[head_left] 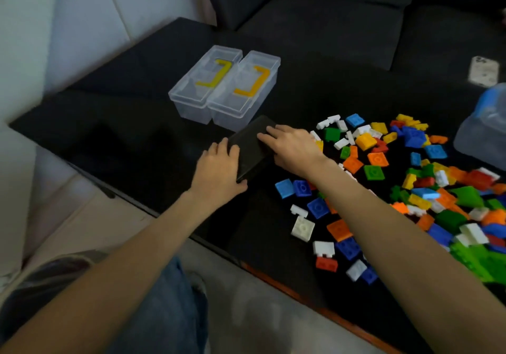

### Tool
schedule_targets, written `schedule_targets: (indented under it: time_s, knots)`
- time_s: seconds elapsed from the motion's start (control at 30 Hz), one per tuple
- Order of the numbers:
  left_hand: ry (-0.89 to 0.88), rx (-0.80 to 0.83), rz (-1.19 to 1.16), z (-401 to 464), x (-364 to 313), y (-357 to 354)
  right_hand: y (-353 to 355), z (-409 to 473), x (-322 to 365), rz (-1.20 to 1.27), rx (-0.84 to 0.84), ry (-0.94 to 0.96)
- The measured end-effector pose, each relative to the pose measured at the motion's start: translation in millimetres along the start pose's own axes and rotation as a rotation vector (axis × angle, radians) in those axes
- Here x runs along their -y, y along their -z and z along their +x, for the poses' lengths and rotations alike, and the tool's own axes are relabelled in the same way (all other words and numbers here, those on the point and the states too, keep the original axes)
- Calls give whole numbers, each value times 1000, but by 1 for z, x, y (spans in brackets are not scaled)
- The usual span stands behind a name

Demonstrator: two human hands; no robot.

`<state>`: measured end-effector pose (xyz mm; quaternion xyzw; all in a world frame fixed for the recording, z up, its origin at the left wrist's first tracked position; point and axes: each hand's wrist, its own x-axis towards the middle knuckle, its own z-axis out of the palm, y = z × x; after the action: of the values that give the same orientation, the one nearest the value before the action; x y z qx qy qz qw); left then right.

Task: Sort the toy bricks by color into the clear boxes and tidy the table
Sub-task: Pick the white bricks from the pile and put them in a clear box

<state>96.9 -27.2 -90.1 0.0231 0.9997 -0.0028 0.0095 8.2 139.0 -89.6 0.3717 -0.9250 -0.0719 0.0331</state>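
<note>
Two clear boxes stand side by side on the black table (137, 123): the left box (201, 82) and the right box (245, 91), each with a yellow handle piece lying in it. A loose heap of toy bricks (405, 178) in several colours covers the table's right part. Between boxes and heap lies a flat black slab (253, 148). My left hand (219, 170) grips its left edge, thumb under the near corner. My right hand (290, 145) lies on its right side with the fingers stretched over the top.
A dark sofa (342, 11) runs behind the table. A blue-and-clear plastic bag (484, 132) sits at the right edge, with a white card (483, 71) beyond it. The table's near edge runs diagonally above my jeans-clad knee (169, 307) and the light floor.
</note>
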Motion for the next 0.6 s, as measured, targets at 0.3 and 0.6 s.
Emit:
schedule_targets:
  time_s: [0.3,0.6]
  knots:
    - [-4,25,69,-38,-9,-4,13,-29,47,15,10,-155]
    - [-41,24,-357,-32,25,6,18,-42,54,369,-313,-506]
